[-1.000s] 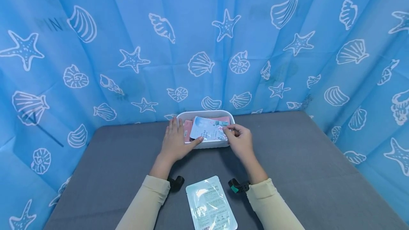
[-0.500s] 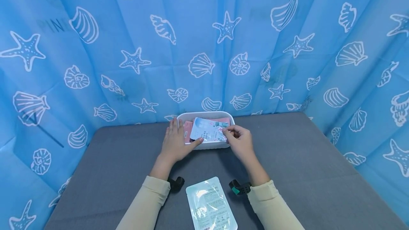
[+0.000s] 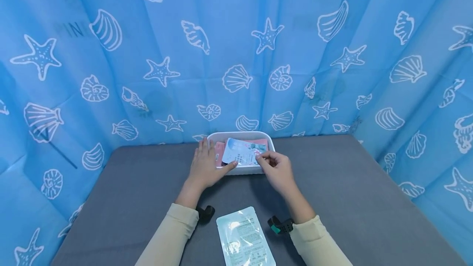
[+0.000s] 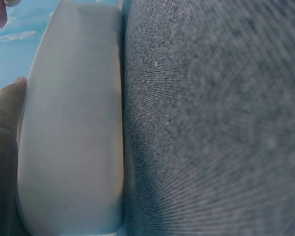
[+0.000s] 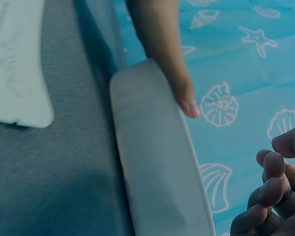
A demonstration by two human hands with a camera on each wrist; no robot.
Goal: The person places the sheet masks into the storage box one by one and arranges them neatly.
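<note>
A white plastic bin (image 3: 248,170) stands at the far edge of the table. In it a pale blue sachet (image 3: 236,151), like a sheet mask packet, lies on pink packets (image 3: 219,151). My left hand (image 3: 202,168) rests on the bin's left end, fingers straight and thumb at the front rim. In the left wrist view that thumb (image 4: 6,123) lies beside the bin's wall. My right hand (image 3: 278,172) hovers over the bin's front right corner, close to the sachet. The right wrist view shows its fingers (image 5: 273,191) loosely curled with nothing visible between them.
A mint-green foil packet (image 3: 244,236) lies on the grey tabletop (image 3: 354,200) between the forearms. Behind the bin hangs a blue curtain (image 3: 207,81) with white shells and starfish. Black wrist cameras (image 3: 280,225) sit at both cuffs.
My right hand has come slightly nearer the bin's front, off the sachet's right corner. The left hand has stayed on the bin. The head view has shifted a little, moving the scene lower.
</note>
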